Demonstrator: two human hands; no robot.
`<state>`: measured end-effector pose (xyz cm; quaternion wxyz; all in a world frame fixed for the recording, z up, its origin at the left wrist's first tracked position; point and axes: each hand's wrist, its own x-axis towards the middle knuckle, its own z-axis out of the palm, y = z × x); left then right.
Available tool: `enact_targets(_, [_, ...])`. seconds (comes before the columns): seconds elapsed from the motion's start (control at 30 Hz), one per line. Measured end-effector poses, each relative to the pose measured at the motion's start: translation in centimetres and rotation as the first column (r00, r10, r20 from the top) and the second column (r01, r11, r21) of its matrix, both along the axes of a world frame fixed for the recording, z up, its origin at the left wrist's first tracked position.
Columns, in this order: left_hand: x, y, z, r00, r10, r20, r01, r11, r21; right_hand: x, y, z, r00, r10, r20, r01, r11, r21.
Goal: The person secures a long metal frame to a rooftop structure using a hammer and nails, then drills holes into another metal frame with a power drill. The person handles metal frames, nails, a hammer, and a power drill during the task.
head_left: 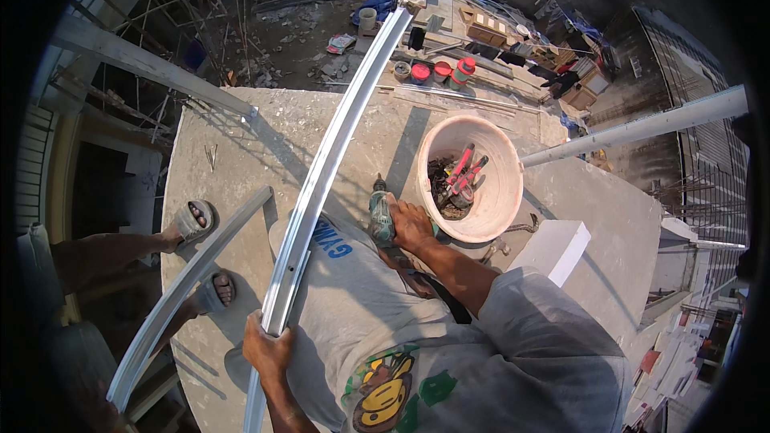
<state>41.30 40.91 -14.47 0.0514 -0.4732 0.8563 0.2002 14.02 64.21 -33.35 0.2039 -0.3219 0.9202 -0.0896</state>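
Note:
My left hand (269, 349) is closed around the lower part of a long, shiny metal channel (333, 156), which slants away from me toward the far edge of the concrete slab. A shorter length of channel seems to overlap it just above that hand. In my right hand (412, 223) is a green cordless drill (382, 218), its dark chuck and bit facing away from me. Right beside the drill stands a pale, dusty bucket (507, 192). Red-handled pliers (462, 173) lie inside it on a pile of small dark pieces.
Another person's sandaled foot (194, 220) rests at the left, near a second metal channel (192, 289). A white block (553, 250) lies right of the bucket. Poles (642, 124) flank the concrete slab (593, 200). Beyond are a red jug (462, 72), tubs and planks.

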Motion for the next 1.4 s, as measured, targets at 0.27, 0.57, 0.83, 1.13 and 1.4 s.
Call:
enact_targets(0.27, [-2.2, -1.4, -0.7, 0.966, -0.031, -0.255, 0.054, 0.995, 0.084, 2.0, 1.1, -0.4, 0.987, -0.053, 0.151, 0.066, 0.995, -0.080])
enact_targets(0.57, [-2.5, -0.2, -3.5, 0.971, -0.195, -0.136, 0.186, 0.980, -0.075, -10.0, 5.7, 10.3, 0.973, -0.166, 0.161, 0.228, 0.805, -0.547])
enact_targets(0.83, [-4.6, 0.3, -1.4, 0.982, -0.154, -0.108, 0.157, 0.988, 0.016, -13.2, 4.5, -1.4, 0.929, 0.339, -0.149, -0.177, 0.760, 0.625])
enact_targets(1.13, [-5.1, 0.1, 0.3, 0.975, -0.198, -0.103, 0.210, 0.971, 0.117, -14.5, 4.0, -5.2, 0.971, 0.205, -0.126, -0.061, 0.718, 0.693])
enact_targets(1.4, [-5.3, -0.3, 0.0, 0.984, -0.012, -0.177, 0.054, 0.971, 0.232, -13.9, 4.6, -8.4, 0.960, 0.258, -0.103, -0.091, 0.641, 0.762])
